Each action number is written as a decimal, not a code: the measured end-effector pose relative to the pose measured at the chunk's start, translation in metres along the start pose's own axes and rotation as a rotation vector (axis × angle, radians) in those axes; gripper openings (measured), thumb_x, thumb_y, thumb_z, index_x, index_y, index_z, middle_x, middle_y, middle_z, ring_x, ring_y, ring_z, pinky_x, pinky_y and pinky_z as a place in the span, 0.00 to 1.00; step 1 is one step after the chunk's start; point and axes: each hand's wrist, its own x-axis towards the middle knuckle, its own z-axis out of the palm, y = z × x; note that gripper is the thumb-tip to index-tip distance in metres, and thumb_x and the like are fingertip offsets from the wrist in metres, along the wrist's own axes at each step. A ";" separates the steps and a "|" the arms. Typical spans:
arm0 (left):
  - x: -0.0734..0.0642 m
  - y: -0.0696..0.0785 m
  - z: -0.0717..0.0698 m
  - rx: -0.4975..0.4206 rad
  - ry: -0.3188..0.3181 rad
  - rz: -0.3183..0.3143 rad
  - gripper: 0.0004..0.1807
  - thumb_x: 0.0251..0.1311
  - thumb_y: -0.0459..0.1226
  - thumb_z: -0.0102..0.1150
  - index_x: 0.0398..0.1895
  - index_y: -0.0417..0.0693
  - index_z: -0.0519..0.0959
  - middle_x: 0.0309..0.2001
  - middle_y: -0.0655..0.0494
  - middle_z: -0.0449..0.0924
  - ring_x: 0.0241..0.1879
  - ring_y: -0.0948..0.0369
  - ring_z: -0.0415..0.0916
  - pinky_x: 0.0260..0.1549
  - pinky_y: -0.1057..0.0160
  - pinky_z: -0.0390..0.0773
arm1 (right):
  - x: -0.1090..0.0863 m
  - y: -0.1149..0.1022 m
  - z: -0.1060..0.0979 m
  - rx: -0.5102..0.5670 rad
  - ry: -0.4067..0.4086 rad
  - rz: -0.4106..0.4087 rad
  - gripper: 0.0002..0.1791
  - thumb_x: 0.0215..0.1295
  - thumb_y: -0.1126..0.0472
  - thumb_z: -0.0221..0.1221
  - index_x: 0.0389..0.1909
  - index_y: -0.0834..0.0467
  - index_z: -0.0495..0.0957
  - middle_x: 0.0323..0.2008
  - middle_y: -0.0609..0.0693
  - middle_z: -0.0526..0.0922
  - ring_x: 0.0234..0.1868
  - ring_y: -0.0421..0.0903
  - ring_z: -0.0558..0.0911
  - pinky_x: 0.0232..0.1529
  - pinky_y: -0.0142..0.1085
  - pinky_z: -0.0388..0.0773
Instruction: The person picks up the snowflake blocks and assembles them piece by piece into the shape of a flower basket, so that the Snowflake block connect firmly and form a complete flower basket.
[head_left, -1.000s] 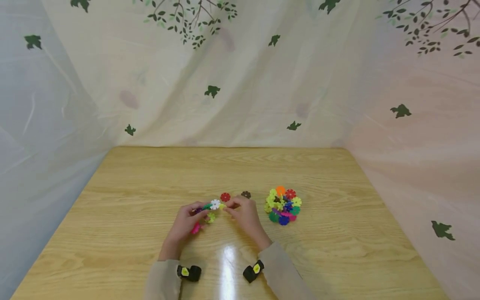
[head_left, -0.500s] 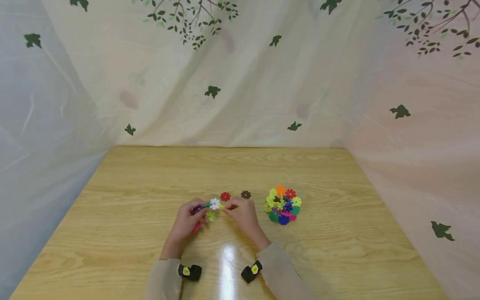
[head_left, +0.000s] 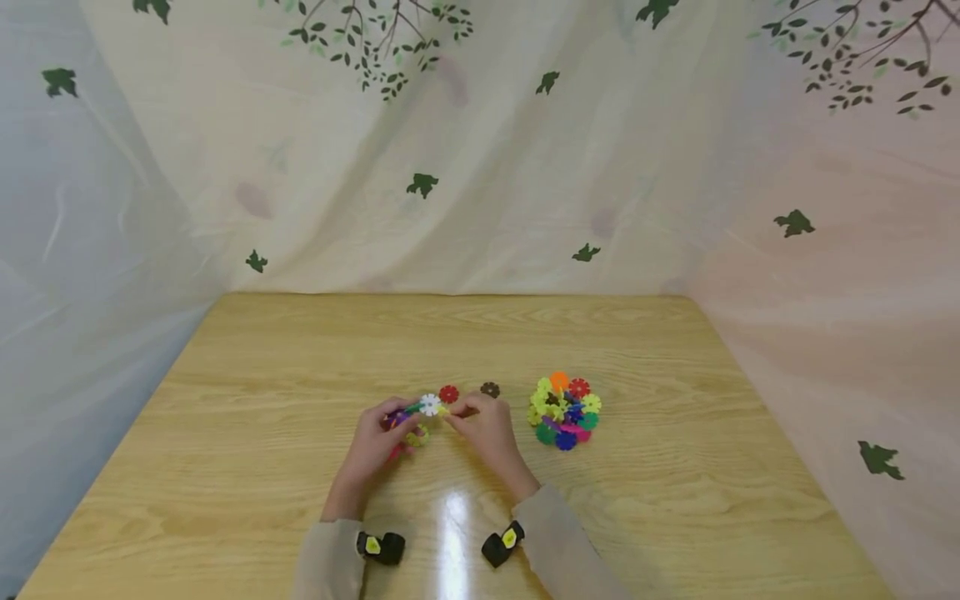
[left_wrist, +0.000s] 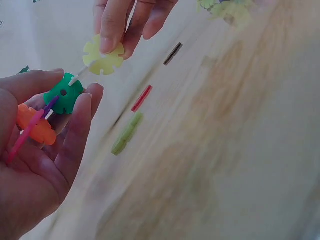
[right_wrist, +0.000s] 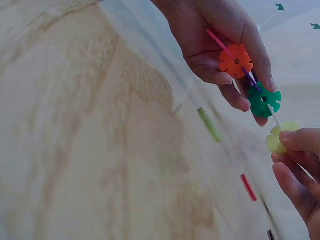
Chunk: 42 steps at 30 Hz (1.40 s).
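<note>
A chain of slotted plastic snowflake discs runs between the two hands. My left hand [head_left: 372, 437] grips it at the green disc [left_wrist: 64, 93], held between thumb and fingers. Behind that, an orange disc [right_wrist: 236, 61], a purple disc [right_wrist: 251, 79] and a pink disc [left_wrist: 24, 136] lie within the palm's hollow. From the green disc a white disc [head_left: 430, 405] stretches toward the right. My right hand [head_left: 487, 429] pinches a yellow disc [left_wrist: 102, 66] by thumb and fingertips, its edge meeting the white disc's edge. Fingers hide part of the yellow disc.
On the wooden table [head_left: 300, 342] lie a red disc [head_left: 448, 393], a brown disc [head_left: 490, 389] and a yellow-green disc [left_wrist: 127, 133]. A pile of mixed-colour discs [head_left: 566, 412] sits to the right. Printed cloth [head_left: 480, 233] hangs behind the table.
Both hands stay almost in place, still joined by the chain. The white disc has tilted slightly, and more purple shows by the left fingers.
</note>
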 end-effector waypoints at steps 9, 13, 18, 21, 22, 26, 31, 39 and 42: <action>0.001 0.000 -0.003 -0.080 0.009 -0.051 0.30 0.63 0.30 0.59 0.69 0.42 0.64 0.57 0.38 0.73 0.35 0.67 0.82 0.25 0.64 0.85 | 0.000 0.001 0.000 0.039 0.111 0.042 0.04 0.52 0.67 0.70 0.24 0.60 0.84 0.27 0.53 0.85 0.32 0.47 0.85 0.35 0.28 0.84; 0.000 0.002 -0.005 -0.112 0.019 -0.093 0.31 0.63 0.29 0.58 0.69 0.42 0.63 0.58 0.40 0.71 0.33 0.67 0.82 0.25 0.66 0.84 | 0.001 0.002 0.000 0.056 0.219 0.050 0.04 0.52 0.69 0.70 0.24 0.62 0.84 0.27 0.54 0.84 0.32 0.49 0.85 0.36 0.31 0.85; 0.000 0.003 -0.008 -0.106 0.021 -0.110 0.27 0.64 0.32 0.59 0.66 0.39 0.66 0.57 0.38 0.74 0.36 0.65 0.82 0.29 0.66 0.84 | 0.004 0.002 0.000 0.050 0.338 0.043 0.04 0.50 0.69 0.71 0.23 0.63 0.84 0.26 0.55 0.85 0.31 0.50 0.85 0.35 0.38 0.86; 0.001 0.002 -0.010 -0.110 0.034 -0.111 0.21 0.63 0.34 0.60 0.58 0.36 0.72 0.50 0.38 0.80 0.38 0.61 0.82 0.30 0.64 0.85 | 0.005 0.003 0.000 0.058 0.389 0.037 0.04 0.49 0.70 0.71 0.23 0.64 0.84 0.25 0.56 0.85 0.30 0.50 0.84 0.35 0.41 0.86; 0.002 0.002 -0.010 -0.114 0.046 -0.109 0.18 0.63 0.35 0.60 0.54 0.35 0.74 0.47 0.39 0.81 0.38 0.60 0.82 0.30 0.63 0.85 | 0.005 0.004 0.000 0.064 0.401 0.038 0.04 0.49 0.70 0.71 0.23 0.64 0.84 0.25 0.56 0.85 0.29 0.50 0.84 0.35 0.42 0.86; 0.004 0.002 -0.012 -0.129 0.083 -0.092 0.09 0.63 0.33 0.59 0.41 0.34 0.76 0.38 0.46 0.84 0.36 0.60 0.82 0.29 0.61 0.86 | 0.006 0.005 0.000 0.105 0.425 0.054 0.04 0.49 0.70 0.71 0.23 0.64 0.84 0.25 0.57 0.84 0.29 0.50 0.84 0.36 0.45 0.85; 0.007 0.002 -0.015 -0.113 0.103 -0.084 0.09 0.66 0.32 0.56 0.43 0.31 0.75 0.33 0.54 0.82 0.34 0.62 0.80 0.28 0.62 0.86 | 0.008 0.006 0.001 0.132 0.422 0.069 0.04 0.50 0.70 0.71 0.24 0.64 0.85 0.26 0.57 0.84 0.30 0.52 0.83 0.37 0.48 0.85; 0.010 0.003 -0.017 -0.106 0.099 -0.084 0.14 0.66 0.30 0.54 0.49 0.26 0.72 0.30 0.60 0.79 0.29 0.64 0.78 0.25 0.65 0.85 | 0.011 0.008 0.003 0.097 0.418 0.054 0.04 0.49 0.70 0.71 0.23 0.64 0.84 0.26 0.57 0.84 0.29 0.51 0.83 0.36 0.45 0.85; 0.011 0.004 -0.019 -0.100 0.093 -0.083 0.14 0.67 0.30 0.54 0.49 0.26 0.72 0.29 0.60 0.78 0.29 0.65 0.77 0.25 0.65 0.84 | 0.012 0.009 0.004 0.083 0.422 0.037 0.04 0.49 0.69 0.71 0.23 0.63 0.84 0.25 0.56 0.84 0.29 0.49 0.83 0.35 0.46 0.85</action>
